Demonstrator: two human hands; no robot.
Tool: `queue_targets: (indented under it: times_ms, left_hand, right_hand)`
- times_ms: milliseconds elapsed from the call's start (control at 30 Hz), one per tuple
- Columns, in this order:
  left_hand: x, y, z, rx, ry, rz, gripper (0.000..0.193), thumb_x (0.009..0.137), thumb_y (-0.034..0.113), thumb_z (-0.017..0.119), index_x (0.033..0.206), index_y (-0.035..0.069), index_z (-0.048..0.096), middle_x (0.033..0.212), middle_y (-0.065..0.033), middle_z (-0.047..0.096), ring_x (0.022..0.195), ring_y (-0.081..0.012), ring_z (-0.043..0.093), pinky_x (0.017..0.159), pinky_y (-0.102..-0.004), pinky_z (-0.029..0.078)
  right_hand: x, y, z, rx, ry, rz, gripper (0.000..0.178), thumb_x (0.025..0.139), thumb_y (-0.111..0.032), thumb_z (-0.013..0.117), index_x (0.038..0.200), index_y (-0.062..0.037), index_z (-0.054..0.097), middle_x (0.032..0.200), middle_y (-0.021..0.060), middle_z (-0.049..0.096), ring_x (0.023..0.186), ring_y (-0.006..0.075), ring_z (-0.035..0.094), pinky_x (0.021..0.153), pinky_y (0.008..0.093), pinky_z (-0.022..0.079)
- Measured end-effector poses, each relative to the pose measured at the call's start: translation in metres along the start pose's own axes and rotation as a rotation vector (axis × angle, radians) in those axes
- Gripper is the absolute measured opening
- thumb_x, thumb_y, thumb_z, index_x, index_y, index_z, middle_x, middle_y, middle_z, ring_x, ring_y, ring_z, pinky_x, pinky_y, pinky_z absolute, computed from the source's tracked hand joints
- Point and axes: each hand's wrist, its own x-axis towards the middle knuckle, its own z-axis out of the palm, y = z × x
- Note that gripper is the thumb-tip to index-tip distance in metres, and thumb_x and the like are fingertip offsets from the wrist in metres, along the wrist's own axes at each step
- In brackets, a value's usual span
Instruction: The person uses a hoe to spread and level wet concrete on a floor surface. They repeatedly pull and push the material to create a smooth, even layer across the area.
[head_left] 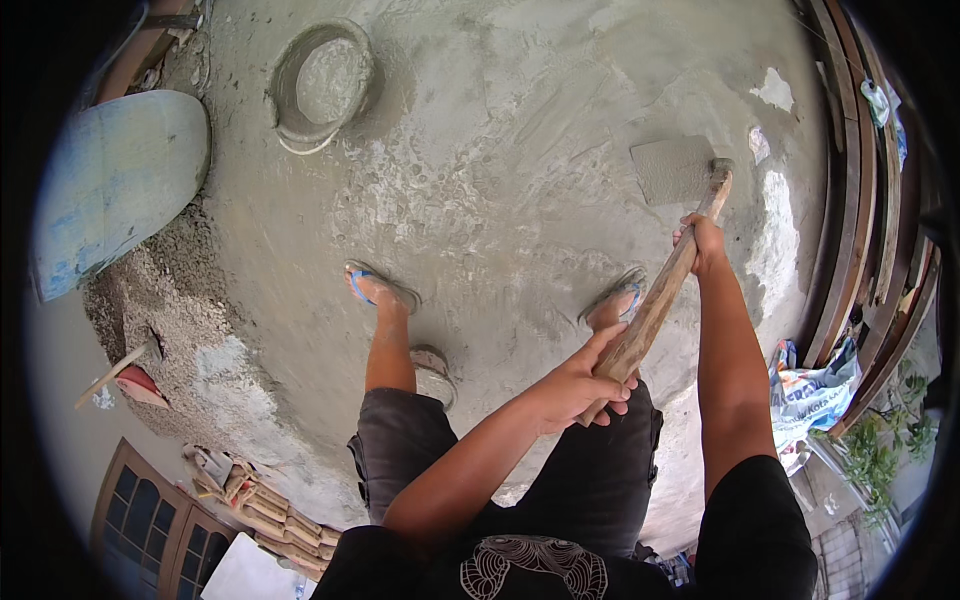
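Note:
A hoe [652, 305] with a thick wooden handle slants up to the right in front of me. My left hand [585, 388] is closed round the handle's near end, by my right thigh. Farther up, my right hand [703, 243] grips the handle not far below the head. The flat, mortar-coated blade [672, 170] lies at the wet grey mortar [500, 200] spread over the ground; whether its edge is sunk in cannot be made out.
A bucket [283, 92] with mortar inside stands at the far left. Left are a blue-white curved panel [125, 185], a gravel heap [165, 290] and another long-handled tool [115, 372]. Wooden planks [850, 190] line the right. A smaller container [432, 375] sits behind my left foot.

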Motion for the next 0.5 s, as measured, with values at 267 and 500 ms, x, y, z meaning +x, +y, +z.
queue_targets:
  times_ms: [267, 500]
  left_hand:
    - [-0.121, 0.041, -0.019, 0.048, 0.103, -0.076, 0.089, 0.082, -0.005, 0.057, 0.157, 0.025, 0.020, 0.092, -0.0061, 0.055, 0.064, -0.0092, 0.050, 0.051, -0.0227, 0.042]
    - [-0.215, 0.061, -0.028, 0.209, 0.226, -0.177, 0.078, 0.084, 0.000, 0.055, 0.155, 0.020, 0.029, 0.089, -0.0052, 0.053, 0.066, -0.0095, 0.052, 0.054, -0.0228, 0.048]
  right_hand:
    - [-0.055, 0.079, 0.074, 0.059, -0.082, 0.236, 0.031, 0.080, -0.010, 0.056, 0.104, 0.0053, 0.044, 0.076, 0.0177, 0.055, 0.062, 0.0284, 0.057, 0.058, 0.0400, 0.051]
    - [-0.132, 0.156, 0.152, 0.265, -0.157, 0.427, 0.015, 0.079, -0.009, 0.054, 0.090, -0.0043, 0.045, 0.072, 0.0100, 0.051, 0.055, 0.0214, 0.052, 0.053, 0.0322, 0.052]
